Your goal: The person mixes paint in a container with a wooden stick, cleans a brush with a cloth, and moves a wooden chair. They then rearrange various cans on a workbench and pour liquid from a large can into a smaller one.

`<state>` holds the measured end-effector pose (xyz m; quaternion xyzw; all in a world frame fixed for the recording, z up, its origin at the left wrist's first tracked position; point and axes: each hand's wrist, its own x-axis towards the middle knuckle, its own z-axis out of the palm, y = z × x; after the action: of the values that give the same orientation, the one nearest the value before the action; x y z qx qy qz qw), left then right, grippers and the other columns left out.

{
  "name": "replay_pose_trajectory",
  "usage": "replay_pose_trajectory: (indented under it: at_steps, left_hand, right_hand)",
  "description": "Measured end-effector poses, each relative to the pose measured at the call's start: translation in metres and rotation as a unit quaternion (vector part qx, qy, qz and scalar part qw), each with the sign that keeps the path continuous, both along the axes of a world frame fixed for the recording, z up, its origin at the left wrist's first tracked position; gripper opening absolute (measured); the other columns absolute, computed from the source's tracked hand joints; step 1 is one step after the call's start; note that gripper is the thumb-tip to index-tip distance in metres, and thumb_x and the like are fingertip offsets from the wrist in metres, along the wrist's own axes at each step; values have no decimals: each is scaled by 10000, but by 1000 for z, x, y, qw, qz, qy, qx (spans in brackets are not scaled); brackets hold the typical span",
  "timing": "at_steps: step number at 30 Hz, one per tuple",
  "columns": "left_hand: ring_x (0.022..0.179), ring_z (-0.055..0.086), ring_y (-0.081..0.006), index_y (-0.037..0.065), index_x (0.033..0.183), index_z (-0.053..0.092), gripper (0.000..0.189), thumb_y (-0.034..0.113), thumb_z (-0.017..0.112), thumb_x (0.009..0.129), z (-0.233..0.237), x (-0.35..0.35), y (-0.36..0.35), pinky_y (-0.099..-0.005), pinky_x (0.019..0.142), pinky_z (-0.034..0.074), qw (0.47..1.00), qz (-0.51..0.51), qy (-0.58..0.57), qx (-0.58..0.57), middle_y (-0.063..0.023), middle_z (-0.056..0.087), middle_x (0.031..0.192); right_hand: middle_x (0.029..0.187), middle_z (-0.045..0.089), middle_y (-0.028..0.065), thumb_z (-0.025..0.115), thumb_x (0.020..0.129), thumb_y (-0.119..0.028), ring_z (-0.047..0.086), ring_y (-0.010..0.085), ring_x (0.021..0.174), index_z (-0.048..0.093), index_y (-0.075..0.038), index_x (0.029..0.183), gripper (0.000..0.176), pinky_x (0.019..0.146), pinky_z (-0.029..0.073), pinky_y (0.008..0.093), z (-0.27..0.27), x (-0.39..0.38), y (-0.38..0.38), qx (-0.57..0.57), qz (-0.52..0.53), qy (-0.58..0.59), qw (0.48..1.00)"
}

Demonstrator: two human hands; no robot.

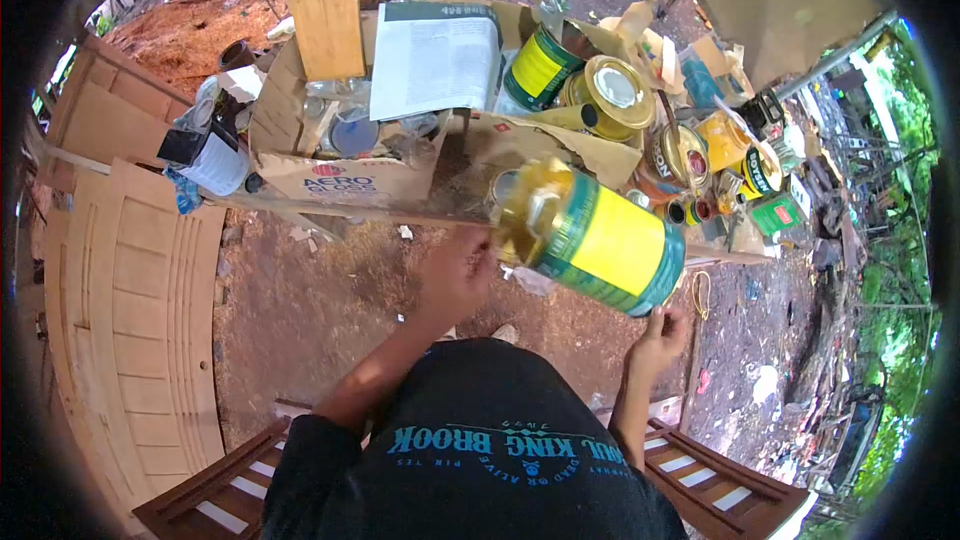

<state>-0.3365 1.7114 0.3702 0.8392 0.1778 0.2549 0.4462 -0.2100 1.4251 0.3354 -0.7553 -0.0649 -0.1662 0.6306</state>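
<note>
A large paint can [610, 245] with a green and yellow label is tilted on its side in front of me, above the table's near edge. Its gold end [535, 210] points left, smeared by motion. At that end, my left hand [460, 268] is blurred, with its fingers closed at the can's lower rim. My right hand [660, 332] grips the bottom edge at the opposite end, fingers bent around it. Behind the gold end, a small round container [503, 186] on the table is partly hidden.
The table holds another green-yellow can [541, 67], a gold-lidded can [617, 90], a cardboard box [345, 183], printed paper [430, 65] and a wooden board [327, 30]. A white pail [216, 166] stands at the left corner. Panelled doors [140, 330] lean at left.
</note>
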Motion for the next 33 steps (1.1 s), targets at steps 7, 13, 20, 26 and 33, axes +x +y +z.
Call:
replay_pose_trajectory:
  at_steps: [7, 13, 20, 26, 33]
  left_hand:
    - [910, 554, -278, 7, 953, 578, 271, 182, 563, 747, 34, 37, -81, -414, 777, 444, 888, -347, -67, 294, -111, 569, 929]
    - [948, 535, -262, 25, 914, 591, 249, 216, 520, 770, 48, 57, -135, -378, 795, 424, 804, -481, -66, 344, -120, 560, 963]
    - [993, 538, -287, 24, 861, 596, 214, 216, 529, 795, 43, 62, -170, -447, 854, 420, 796, -508, -131, 302, -160, 571, 1015]
    - [922, 572, -311, 26, 827, 581, 184, 195, 518, 791, 35, 65, -163, -423, 845, 447, 839, -457, -68, 289, -166, 565, 954]
    - [821, 581, -320, 34, 803, 551, 89, 103, 574, 750, -18, 33, -96, -407, 681, 488, 929, -258, 58, 258, -159, 554, 894]
  right_hand:
    - [811, 531, -9, 515, 924, -28, 477, 74, 649, 525, -64, 1068, 149, 566, 422, 201, -135, -48, -62, 352, -22, 371, 859]
    - [999, 590, 60, 461, 929, -44, 587, 164, 820, 507, -50, 1154, 230, 683, 513, 289, -184, -71, -74, 253, 45, 337, 906]
    - [953, 602, 68, 491, 908, -38, 588, 164, 786, 537, -38, 1088, 186, 657, 502, 287, -183, -95, -77, 385, 3, 369, 846]
    - [913, 612, 75, 517, 889, -33, 589, 164, 756, 562, -29, 1030, 148, 635, 493, 285, -186, -72, -65, 455, -7, 406, 793]
    - [649, 592, 78, 637, 821, -86, 571, 186, 599, 611, -6, 752, 109, 564, 456, 323, -213, -23, -30, 11, 54, 388, 920]
